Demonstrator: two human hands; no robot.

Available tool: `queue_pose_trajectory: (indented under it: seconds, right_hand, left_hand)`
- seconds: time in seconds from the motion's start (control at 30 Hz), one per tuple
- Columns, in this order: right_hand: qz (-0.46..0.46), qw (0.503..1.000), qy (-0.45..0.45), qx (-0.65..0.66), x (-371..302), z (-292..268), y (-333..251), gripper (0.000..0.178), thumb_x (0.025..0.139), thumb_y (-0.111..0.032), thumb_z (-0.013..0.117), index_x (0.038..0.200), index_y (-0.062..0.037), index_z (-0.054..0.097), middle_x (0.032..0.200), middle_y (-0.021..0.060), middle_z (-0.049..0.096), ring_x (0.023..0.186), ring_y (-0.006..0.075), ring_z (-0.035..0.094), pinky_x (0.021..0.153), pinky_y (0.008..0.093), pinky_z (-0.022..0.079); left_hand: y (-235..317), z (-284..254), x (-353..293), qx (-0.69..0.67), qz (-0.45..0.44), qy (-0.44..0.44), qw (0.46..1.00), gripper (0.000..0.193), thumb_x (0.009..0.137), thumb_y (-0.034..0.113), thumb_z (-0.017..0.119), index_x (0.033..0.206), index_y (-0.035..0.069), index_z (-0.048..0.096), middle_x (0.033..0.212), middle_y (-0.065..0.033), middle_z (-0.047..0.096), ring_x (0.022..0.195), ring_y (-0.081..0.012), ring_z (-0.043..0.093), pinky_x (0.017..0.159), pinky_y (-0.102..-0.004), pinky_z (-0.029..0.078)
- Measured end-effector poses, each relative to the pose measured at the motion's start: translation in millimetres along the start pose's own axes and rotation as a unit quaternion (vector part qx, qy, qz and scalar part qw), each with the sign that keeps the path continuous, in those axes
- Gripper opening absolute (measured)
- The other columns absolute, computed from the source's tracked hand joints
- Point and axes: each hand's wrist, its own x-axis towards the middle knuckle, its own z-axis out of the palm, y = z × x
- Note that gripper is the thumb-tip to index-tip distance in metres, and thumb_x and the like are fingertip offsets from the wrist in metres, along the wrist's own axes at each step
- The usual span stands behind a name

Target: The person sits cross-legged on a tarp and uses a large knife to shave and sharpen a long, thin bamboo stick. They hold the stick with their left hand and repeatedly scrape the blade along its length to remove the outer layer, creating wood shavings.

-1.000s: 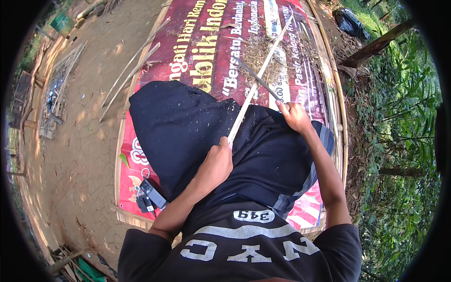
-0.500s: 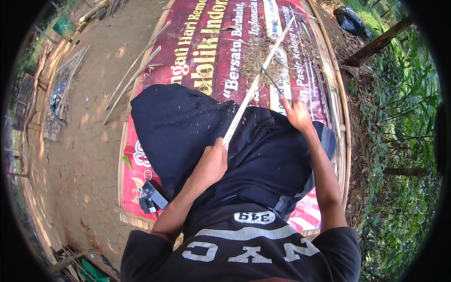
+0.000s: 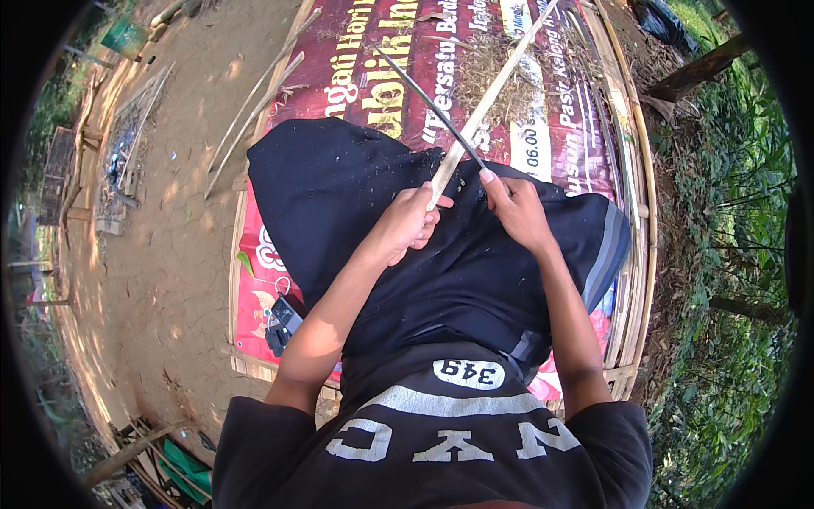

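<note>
My left hand [image 3: 409, 224] is closed around the near end of a long pale strip of split bamboo [image 3: 500, 83], which slants away to the far right. My right hand [image 3: 515, 209] grips a knife [image 3: 431, 103] with a long, thin dark blade; its handle is hidden in my fingers. The blade points far left and crosses the bamboo strip just beyond my left hand. Both hands are above the dark cloth [image 3: 356, 191] over my lap. Fine shavings [image 3: 485, 81] lie in a heap under the far part of the strip.
I sit on a bamboo platform covered with a red printed banner [image 3: 326, 81]. Beside my left forearm lies a small grey device [image 3: 287, 316]. Thin sticks [image 3: 263, 102] rest along the platform's left edge. A wooden post [image 3: 699, 68] leans in from the right, near green plants [image 3: 738, 195].
Both hands have moved farther from my body. My right hand has come left, closer to the left one, and the blade now crosses the strip nearer its held end.
</note>
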Motion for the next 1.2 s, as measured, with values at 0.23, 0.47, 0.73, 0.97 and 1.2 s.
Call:
queue_pose_trajectory:
  seconds: [0.23, 0.47, 0.73, 0.97, 1.2]
  right_hand:
    - [-0.069, 0.997, 0.015, -0.034, 9, 2, -4, 0.061, 0.099, -0.048, 0.057, 0.071, 0.0063, 0.059, 0.053, 0.0132, 0.044, 0.053, 0.0196, 0.039, 0.053, 0.0408, 0.037]
    - [0.001, 0.986, 0.025, -0.163, 17, -6, 3, 0.062, 0.093, -0.060, 0.055, 0.089, -0.0010, 0.073, 0.072, 0.0239, 0.067, 0.078, 0.0437, 0.068, 0.074, 0.0489, 0.052]
    - [-0.069, 0.989, 0.053, -0.119, 18, 6, 38, 0.060, 0.094, -0.057, 0.056, 0.099, 0.0008, 0.072, 0.082, 0.0281, 0.068, 0.084, 0.0453, 0.068, 0.078, 0.0498, 0.052]
    - [-0.102, 0.982, 0.070, -0.140, 4, 14, 26, 0.065, 0.093, -0.060, 0.056, 0.080, 0.0027, 0.069, 0.074, 0.0241, 0.065, 0.076, 0.0441, 0.065, 0.072, 0.0494, 0.051]
    - [-0.125, 0.978, 0.029, -0.165, 0, 27, 20, 0.065, 0.094, -0.060, 0.055, 0.072, 0.0010, 0.066, 0.067, 0.0222, 0.062, 0.071, 0.0433, 0.063, 0.066, 0.0484, 0.049]
  left_hand:
    - [18, 29, 28, 0.040, 0.069, 0.027, 0.996, 0.049, 0.107, 0.038, 0.026, 0.089, 0.002, 0.054, 0.063, 0.0068, 0.034, 0.046, -0.0024, 0.030, 0.038, -0.0205, 0.026]
    - [1, 26, 82, -0.169, -0.019, -0.077, 0.982, 0.031, 0.102, 0.030, 0.029, 0.091, 0.012, 0.052, 0.061, 0.0035, 0.041, 0.039, -0.0045, 0.032, 0.031, -0.0196, 0.024]
    - [-11, 5, 89, -0.082, -0.011, -0.092, 0.992, 0.035, 0.105, 0.039, 0.035, 0.088, 0.012, 0.048, 0.062, 0.0063, 0.039, 0.040, -0.0017, 0.031, 0.031, -0.0177, 0.023]
    - [-10, 1, 65, 0.029, 0.081, -0.058, 0.995, 0.033, 0.107, 0.037, 0.041, 0.090, 0.010, 0.049, 0.069, 0.0048, 0.045, 0.044, -0.0012, 0.036, 0.033, -0.0174, 0.026]
    - [-9, 4, 49, 0.040, 0.157, 0.026, 0.986, 0.031, 0.107, 0.023, 0.036, 0.088, 0.006, 0.054, 0.066, 0.0005, 0.048, 0.041, -0.0052, 0.039, 0.034, -0.0221, 0.029]
